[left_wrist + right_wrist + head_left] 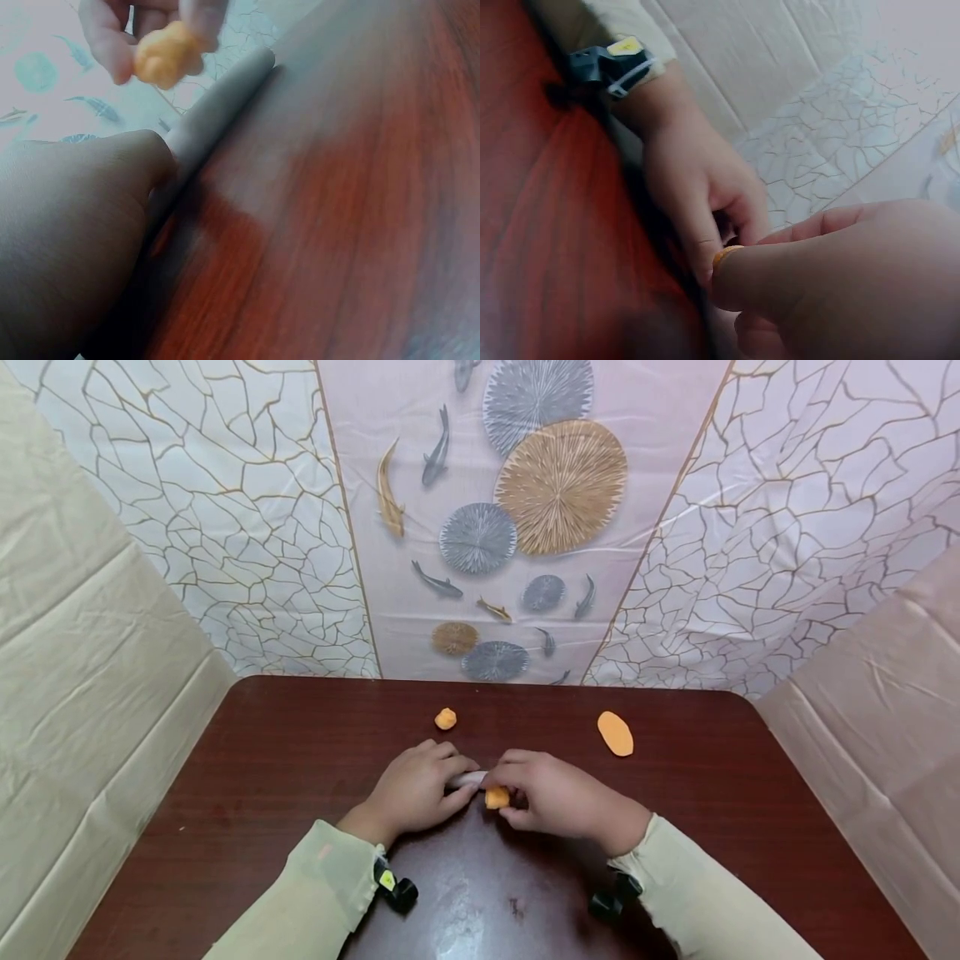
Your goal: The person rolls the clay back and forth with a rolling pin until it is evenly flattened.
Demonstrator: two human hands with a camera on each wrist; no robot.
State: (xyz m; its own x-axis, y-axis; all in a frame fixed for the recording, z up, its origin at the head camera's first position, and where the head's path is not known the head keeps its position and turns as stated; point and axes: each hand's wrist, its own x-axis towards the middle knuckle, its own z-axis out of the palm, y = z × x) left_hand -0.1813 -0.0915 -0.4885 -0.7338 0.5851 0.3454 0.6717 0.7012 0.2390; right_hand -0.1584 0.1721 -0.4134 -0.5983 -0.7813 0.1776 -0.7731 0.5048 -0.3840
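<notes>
A pale grey rod lies on the table, and the left hand grips it, thumb along the near side in the head view. The right hand pinches an orange lump between thumb and fingers beside the rod's right end. The left wrist view has that lump in the fingertips above the rod, its surface uneven. From the right wrist, only an orange edge shows between the right hand and the left hand; the rod is mostly hidden there.
A small orange lump lies on the dark red-brown table beyond the left hand. Farther right is a flat orange oval. Patterned cloth hangs behind the table, and plain beige cloth borders the sides.
</notes>
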